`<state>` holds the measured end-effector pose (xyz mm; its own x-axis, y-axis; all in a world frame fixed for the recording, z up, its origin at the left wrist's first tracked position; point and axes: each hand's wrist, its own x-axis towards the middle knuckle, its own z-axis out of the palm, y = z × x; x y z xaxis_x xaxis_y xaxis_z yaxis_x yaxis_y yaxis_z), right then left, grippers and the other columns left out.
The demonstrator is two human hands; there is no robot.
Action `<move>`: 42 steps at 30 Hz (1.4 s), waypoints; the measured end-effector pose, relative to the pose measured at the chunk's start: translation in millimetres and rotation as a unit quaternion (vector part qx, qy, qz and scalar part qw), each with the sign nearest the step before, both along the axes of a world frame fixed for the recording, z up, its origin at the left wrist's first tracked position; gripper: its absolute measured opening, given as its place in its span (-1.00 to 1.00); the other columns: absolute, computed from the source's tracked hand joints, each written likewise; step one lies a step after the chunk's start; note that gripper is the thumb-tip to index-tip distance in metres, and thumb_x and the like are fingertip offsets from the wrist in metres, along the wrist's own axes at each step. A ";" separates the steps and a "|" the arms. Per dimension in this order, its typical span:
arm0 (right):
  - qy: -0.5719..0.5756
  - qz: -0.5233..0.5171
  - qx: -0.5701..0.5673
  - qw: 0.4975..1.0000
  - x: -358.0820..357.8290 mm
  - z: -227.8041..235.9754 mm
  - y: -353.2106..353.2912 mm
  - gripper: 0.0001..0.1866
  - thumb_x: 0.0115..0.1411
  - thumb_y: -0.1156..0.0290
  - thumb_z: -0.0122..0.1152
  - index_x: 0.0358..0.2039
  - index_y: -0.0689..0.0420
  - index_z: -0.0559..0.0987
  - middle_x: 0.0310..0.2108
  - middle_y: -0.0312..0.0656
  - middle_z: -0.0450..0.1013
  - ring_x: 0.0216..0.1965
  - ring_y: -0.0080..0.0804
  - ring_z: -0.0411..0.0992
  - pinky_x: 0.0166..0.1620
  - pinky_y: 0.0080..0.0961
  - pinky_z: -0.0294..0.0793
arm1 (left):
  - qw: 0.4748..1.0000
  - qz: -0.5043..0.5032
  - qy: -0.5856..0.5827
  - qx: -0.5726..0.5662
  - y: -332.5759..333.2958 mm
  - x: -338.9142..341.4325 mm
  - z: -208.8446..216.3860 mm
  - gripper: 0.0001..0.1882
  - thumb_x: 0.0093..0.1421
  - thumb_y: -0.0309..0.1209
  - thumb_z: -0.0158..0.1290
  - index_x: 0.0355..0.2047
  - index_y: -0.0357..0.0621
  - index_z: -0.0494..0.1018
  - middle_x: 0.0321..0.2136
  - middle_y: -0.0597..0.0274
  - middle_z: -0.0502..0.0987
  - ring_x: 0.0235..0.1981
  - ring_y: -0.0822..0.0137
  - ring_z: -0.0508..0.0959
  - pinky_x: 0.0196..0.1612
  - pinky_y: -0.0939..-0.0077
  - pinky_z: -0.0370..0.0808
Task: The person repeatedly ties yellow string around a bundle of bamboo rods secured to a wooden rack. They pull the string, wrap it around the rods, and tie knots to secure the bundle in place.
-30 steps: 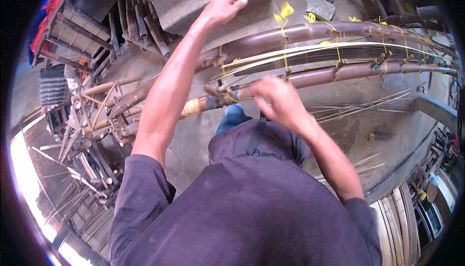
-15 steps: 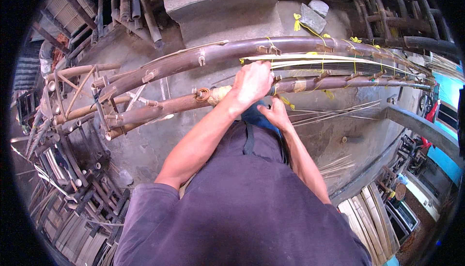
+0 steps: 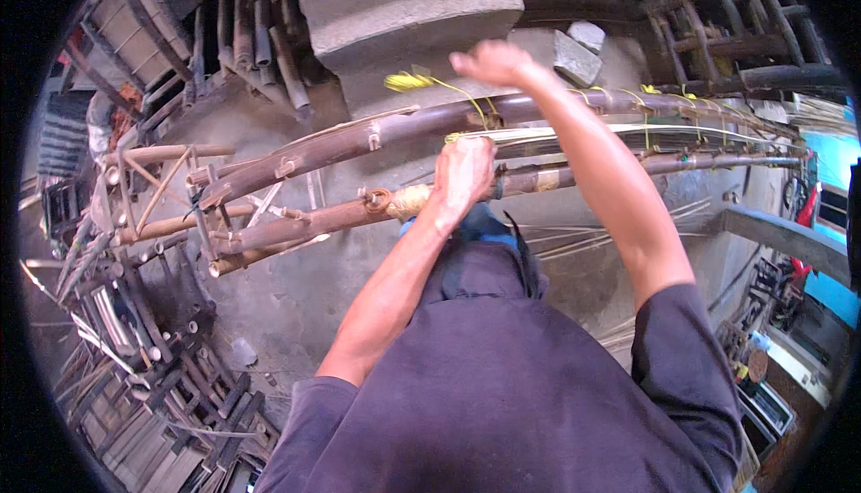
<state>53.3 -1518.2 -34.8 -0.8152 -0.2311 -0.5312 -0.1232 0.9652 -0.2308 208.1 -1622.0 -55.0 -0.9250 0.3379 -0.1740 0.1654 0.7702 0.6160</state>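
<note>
My left hand (image 3: 465,170) is closed around the tied end of a bundle of thin pale bamboo strips (image 3: 529,135), between two long brown bamboo poles; its fingertips are partly hidden. The far pole (image 3: 417,123) curves across behind the hand. The near pole (image 3: 345,215) passes by the wrist. Blurred by motion, my right hand (image 3: 498,64) is raised beyond the far pole, its fingers bent. Just left of it is a looped hank of yellow cord (image 3: 410,83), with a strand running down to the far pole. Whether the right hand touches the cord is unclear.
A concrete step (image 3: 413,8) and two stone blocks (image 3: 577,58) are beyond the poles. Bamboo lengths (image 3: 260,31) lean at the far left, and a pile of bamboo frames (image 3: 179,349) fills the left side. Loose strips (image 3: 592,240) lie on the floor at right.
My right hand has moved from beside the left hand up and over the far pole. The yellow cord's hank now appears left of it. My left hand stays at the strips.
</note>
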 end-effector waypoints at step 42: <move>0.162 -0.833 -0.363 0.384 597.6 -83.2 92.6 -0.81 0.20 0.40 0.07 -0.19 0.14 0.52 -0.29 -0.28 0.52 -0.28 -0.56 0.46 -0.24 -0.62 0.44 | 0.987 -0.003 -0.159 -0.024 -61.1 -189.6 -33.8 -0.44 0.21 -0.02 0.01 0.08 -0.15 0.37 -0.10 0.26 0.46 -0.09 0.35 0.44 -0.14 0.50 0.34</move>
<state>650.9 -1425.6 -118.0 -0.1486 0.7638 -0.6281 0.3892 -0.5387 -0.7472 18.5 -1683.1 -88.7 -0.8191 0.3265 -0.4716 -0.0266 0.7996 0.5999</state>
